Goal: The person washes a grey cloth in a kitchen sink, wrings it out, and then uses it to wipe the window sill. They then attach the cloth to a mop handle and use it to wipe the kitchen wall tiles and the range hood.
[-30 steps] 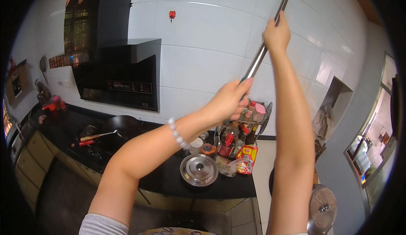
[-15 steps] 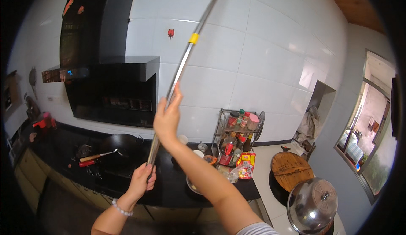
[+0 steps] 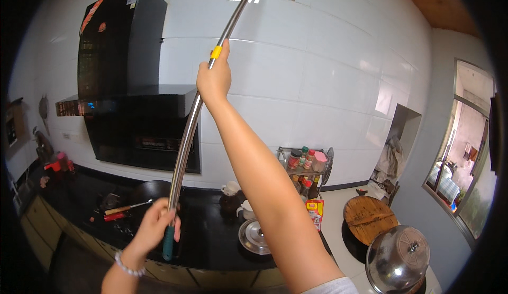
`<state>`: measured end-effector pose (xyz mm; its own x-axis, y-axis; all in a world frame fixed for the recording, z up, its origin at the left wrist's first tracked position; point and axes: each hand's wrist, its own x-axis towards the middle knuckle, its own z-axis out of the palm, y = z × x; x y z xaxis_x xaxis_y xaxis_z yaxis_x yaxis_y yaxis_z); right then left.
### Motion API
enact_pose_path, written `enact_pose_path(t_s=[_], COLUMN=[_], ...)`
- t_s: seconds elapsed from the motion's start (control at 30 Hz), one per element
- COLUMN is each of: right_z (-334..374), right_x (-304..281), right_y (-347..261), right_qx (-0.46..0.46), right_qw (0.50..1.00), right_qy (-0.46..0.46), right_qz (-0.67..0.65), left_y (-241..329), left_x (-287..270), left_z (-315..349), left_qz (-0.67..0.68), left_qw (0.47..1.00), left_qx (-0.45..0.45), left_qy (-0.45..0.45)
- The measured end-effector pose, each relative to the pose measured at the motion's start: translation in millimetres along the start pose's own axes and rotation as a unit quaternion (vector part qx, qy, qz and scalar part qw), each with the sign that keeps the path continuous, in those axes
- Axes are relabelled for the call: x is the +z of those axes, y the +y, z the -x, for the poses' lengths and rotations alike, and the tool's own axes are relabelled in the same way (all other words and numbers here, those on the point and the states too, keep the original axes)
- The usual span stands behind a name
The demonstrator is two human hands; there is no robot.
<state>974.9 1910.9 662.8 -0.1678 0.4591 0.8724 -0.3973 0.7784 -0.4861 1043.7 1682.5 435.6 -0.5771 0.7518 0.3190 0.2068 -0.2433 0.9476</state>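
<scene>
A long silver metal pole (image 3: 185, 148) with yellow collars rises on a slant from low in front of me past the top edge, where its far end is out of view. My right hand (image 3: 215, 82) is closed around it high up, just below a yellow collar, with that arm stretched out. Lower down, my left hand (image 3: 155, 224) grips the pole just above its dark green end grip (image 3: 168, 244). A beaded bracelet (image 3: 129, 264) circles my left wrist. Behind the pole is a white tiled wall (image 3: 264, 77).
A black range hood (image 3: 119, 40) hangs at the left over a black counter (image 3: 206, 241) with a wok (image 3: 151, 190). A lidded pot (image 3: 254, 236), a spice rack (image 3: 302, 162), a round wooden lid (image 3: 369, 217) and a metal dome lid (image 3: 398, 258) stand to the right.
My right hand has gone up the pole to near the yellow collar. My left hand has shifted down and left, and the green end grip now shows. The pole's upper part has swung left.
</scene>
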Motion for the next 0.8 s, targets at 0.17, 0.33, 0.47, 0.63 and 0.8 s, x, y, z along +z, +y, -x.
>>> enact_pose_path(t_s=[0.17, 0.33, 0.47, 0.63, 0.8], right_z=[-39.1, -81.4, -85.1, -84.9, -69.9], right_x=[-53.4, -137.6, -207.5, -284.1, -289.7], right_y=[16.1, 65.9, 118.9, 170.0, 161.3], right_qx=[0.050, 0.032, 0.062, 0.068, 0.129], right_qw=[0.997, 0.992, 0.989, 0.979, 0.973], right_qy=[0.018, 0.089, 0.117, 0.177, 0.188], right_qz=[0.063, 0.085, 0.062, 0.074, 0.038], left_y=[37.3, 36.4, 11.3, 0.5, 5.6], left_x=[77.8, 161.2, 204.1, 237.2, 222.8], left_z=[-74.3, -112.9, -140.0, -168.4, -161.4], left_qz=[0.016, -0.061, -0.166, -0.265, -0.236], left_qw=[0.999, 0.998, 0.986, 0.962, 0.970], left_qx=[-0.032, -0.022, 0.013, 0.052, 0.033], left_qy=[-0.008, -0.005, -0.012, -0.039, -0.047])
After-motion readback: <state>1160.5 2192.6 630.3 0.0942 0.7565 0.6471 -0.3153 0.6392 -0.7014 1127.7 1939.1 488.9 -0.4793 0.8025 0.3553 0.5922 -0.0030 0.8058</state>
